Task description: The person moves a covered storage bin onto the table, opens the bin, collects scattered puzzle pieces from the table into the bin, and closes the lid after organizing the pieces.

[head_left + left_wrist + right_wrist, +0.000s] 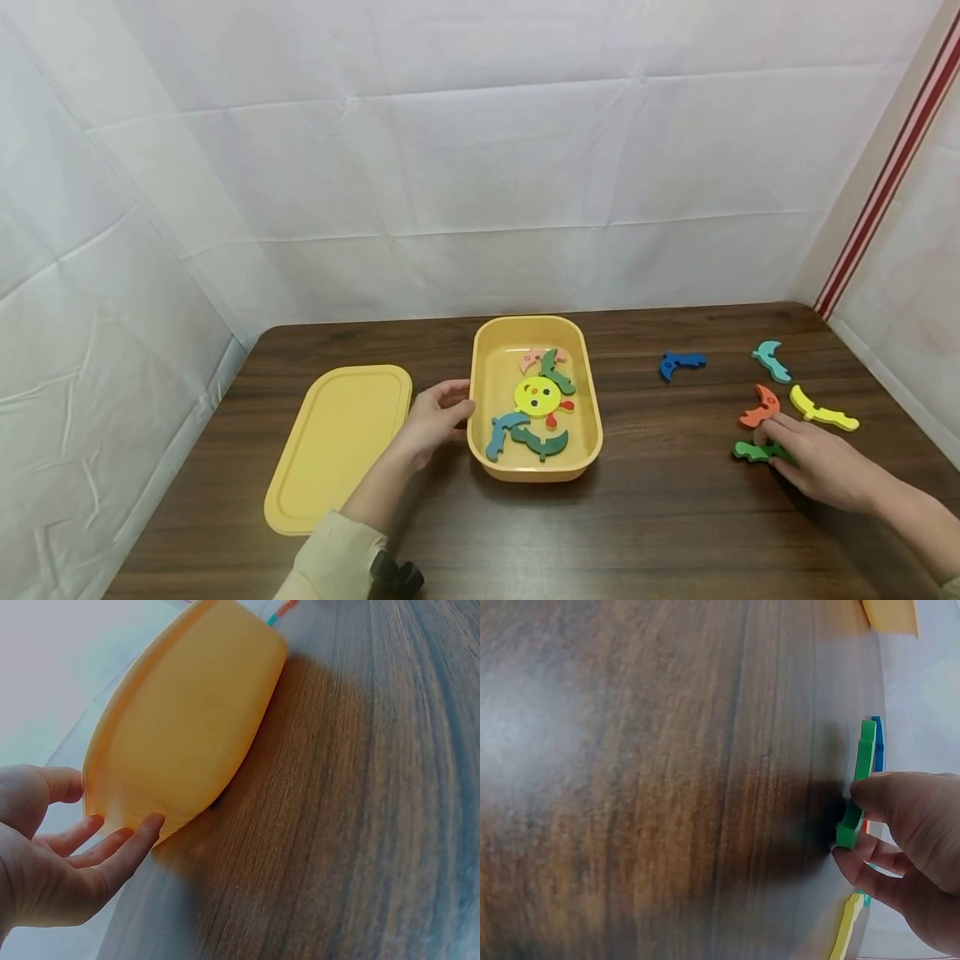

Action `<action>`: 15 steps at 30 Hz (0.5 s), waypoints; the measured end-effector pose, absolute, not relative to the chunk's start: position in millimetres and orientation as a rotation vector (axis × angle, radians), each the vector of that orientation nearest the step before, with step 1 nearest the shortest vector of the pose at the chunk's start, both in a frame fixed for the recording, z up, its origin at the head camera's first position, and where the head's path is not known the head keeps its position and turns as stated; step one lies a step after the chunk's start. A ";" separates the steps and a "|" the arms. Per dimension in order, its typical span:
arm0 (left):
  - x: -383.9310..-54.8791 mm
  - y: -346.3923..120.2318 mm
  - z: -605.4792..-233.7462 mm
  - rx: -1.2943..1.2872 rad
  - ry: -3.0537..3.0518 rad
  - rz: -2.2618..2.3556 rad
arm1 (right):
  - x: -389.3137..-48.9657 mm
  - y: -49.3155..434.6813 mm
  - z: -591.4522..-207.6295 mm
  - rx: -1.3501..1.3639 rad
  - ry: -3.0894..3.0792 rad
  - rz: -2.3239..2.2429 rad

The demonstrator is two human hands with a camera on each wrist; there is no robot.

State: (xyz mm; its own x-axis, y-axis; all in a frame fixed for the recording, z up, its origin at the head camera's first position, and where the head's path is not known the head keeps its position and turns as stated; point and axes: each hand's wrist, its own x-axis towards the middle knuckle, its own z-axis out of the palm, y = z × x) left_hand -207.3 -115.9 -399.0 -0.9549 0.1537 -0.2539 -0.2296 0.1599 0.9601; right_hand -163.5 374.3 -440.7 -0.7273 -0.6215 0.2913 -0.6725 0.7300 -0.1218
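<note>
My left hand [437, 417] is at the left wall of a yellow plastic box [533, 475], fingers loosely extended against its outside. In the left wrist view, the thumb is up near the rim and the fingertips [154, 823] lie lower on the wall. On the right, my right hand [821, 462] pinches a green toy piece [752, 451] between thumb and fingers, close over the table. An orange curved piece [761, 407] lies just beyond those fingers. Inside the box are a yellow smiley disc [537, 397] and several flat curved pieces, among them a blue one [501, 435].
A yellow lid [341, 446] lies flat left of the box. Beyond my right hand are a yellow piece [823, 412], a light-blue one [771, 361] and a dark-blue one [682, 362]. White sheeting [450, 167] hangs behind the brown wooden table [637, 533].
</note>
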 end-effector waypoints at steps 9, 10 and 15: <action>-215.5 -118.4 -415.0 -0.091 2.163 1.869 | -170.6 370.6 -428.8 1.047 -2.639 0.277; -215.5 -118.2 -415.0 -0.096 2.167 1.866 | -171.3 370.0 -427.7 1.052 -2.634 0.271; -214.4 -117.8 -413.6 -0.096 2.178 1.857 | -174.2 368.4 -423.3 1.066 -2.635 0.259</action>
